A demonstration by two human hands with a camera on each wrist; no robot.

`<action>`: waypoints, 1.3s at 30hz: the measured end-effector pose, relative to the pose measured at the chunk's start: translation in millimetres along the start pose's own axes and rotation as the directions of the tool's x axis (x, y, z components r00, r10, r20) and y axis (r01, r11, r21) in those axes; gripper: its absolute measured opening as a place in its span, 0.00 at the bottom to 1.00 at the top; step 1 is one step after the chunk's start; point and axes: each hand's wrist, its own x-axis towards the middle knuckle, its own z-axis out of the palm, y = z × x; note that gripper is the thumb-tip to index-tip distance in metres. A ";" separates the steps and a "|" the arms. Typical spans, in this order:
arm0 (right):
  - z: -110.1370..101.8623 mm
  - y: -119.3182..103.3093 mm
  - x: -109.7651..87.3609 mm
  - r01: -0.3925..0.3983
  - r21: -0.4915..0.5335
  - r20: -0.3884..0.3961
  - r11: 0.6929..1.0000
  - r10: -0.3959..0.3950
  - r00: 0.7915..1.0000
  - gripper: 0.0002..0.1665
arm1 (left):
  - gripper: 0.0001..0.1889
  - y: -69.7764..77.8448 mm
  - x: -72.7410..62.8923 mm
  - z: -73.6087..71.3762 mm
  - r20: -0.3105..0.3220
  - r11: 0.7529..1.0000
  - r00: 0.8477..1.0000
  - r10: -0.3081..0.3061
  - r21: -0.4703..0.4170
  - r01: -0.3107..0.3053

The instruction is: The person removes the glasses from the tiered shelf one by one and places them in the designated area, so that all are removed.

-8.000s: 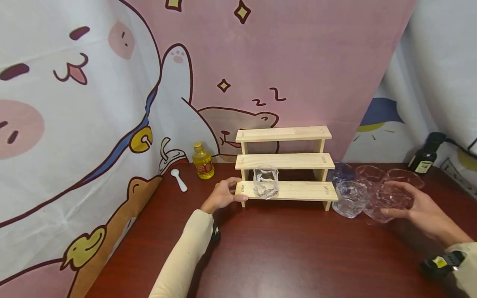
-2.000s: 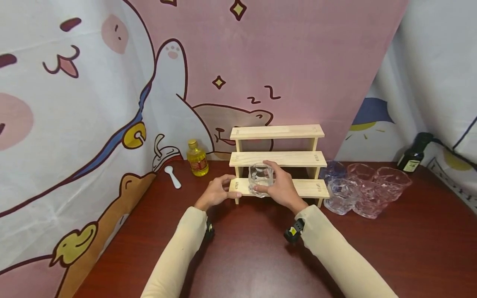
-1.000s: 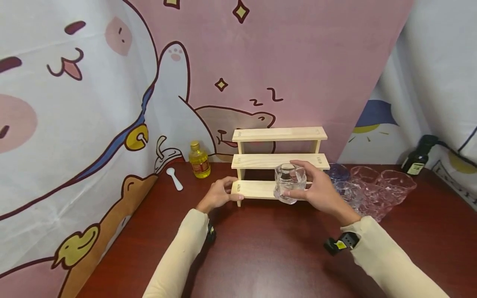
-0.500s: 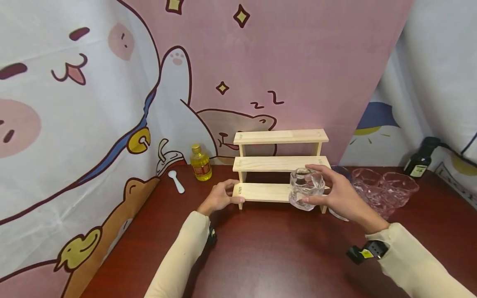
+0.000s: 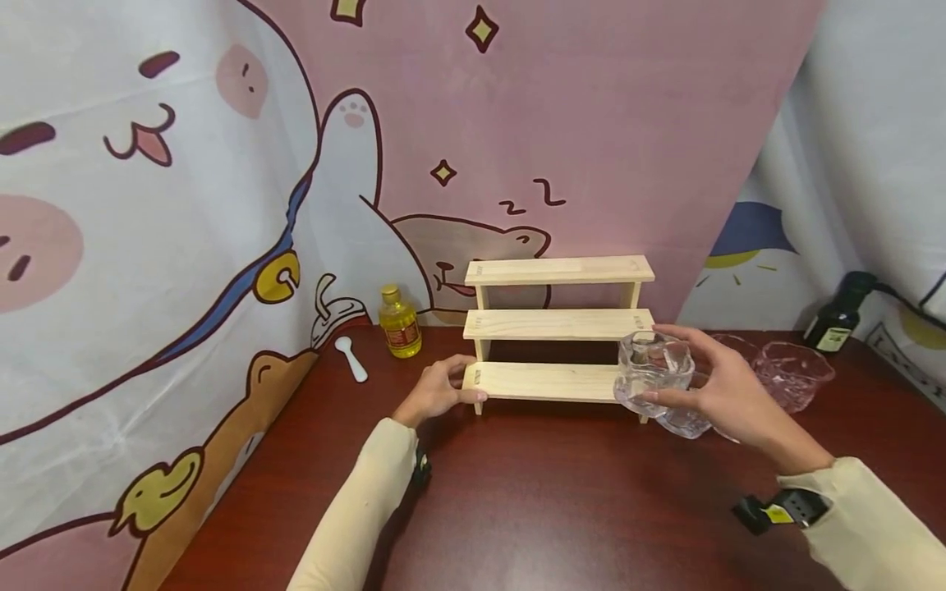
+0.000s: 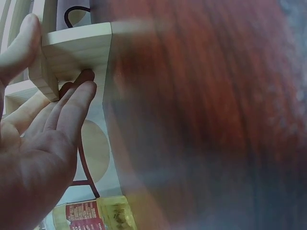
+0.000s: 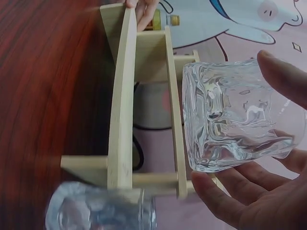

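A three-tier wooden shelf (image 5: pixel 547 381) stands at the back of the table. My left hand (image 5: pixel 434 392) pinches the left end of its lowest tier; in the left wrist view, the thumb is on one side of the board and the fingers reach beneath. My right hand (image 5: pixel 732 402) holds a clear wavy-sided drinking glass (image 7: pixel 230 115) between thumb and fingers, raised in front of the lowest tier's right end. Another clear glass (image 7: pixel 96 211) stands below it on the table. Pink glasses (image 5: pixel 794 376) show beyond my right hand, which partly covers the group.
Left of the shelf stand a small yellow oil bottle (image 5: pixel 401 324) and a white spoon (image 5: pixel 351 359). A dark bottle (image 5: pixel 838 316) is at the back right. A printed cloth (image 5: pixel 591 123) hangs behind the reddish-brown table (image 5: pixel 547 501).
The clear glass has left the lowest tier in my right hand, travelling rightward toward the other glasses. Earlier my right hand was at the pink glasses. My left hand keeps its place.
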 end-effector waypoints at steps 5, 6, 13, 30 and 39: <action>-12.0 12.4 -6.9 -0.017 -0.046 -0.044 0.999 0.015 0.999 0.56 | 0.33 -0.4 1.1 1.3 0.000 1.000 1.000 -0.001 -0.003 0.001; -14.0 14.5 -7.9 -0.018 -0.056 -0.053 0.998 0.015 0.998 0.56 | 0.33 -0.8 1.2 1.3 -0.001 1.000 1.000 -0.001 -0.003 0.001; -25.6 30.9 -17.0 -0.043 -0.093 -0.091 0.995 0.034 0.995 0.56 | 0.35 -2.7 1.0 -0.8 0.010 1.000 1.000 -0.002 0.001 0.002; -55.1 66.2 -30.9 -0.197 -0.172 -0.183 0.965 0.166 0.969 0.61 | 0.34 -2.8 -0.1 0.5 0.003 1.000 1.000 0.016 -0.007 -0.016; -68.2 83.9 -40.5 -0.283 -0.127 -0.216 0.951 0.252 0.943 0.60 | 0.34 -3.6 0.2 0.7 0.009 1.000 1.000 0.012 0.002 -0.012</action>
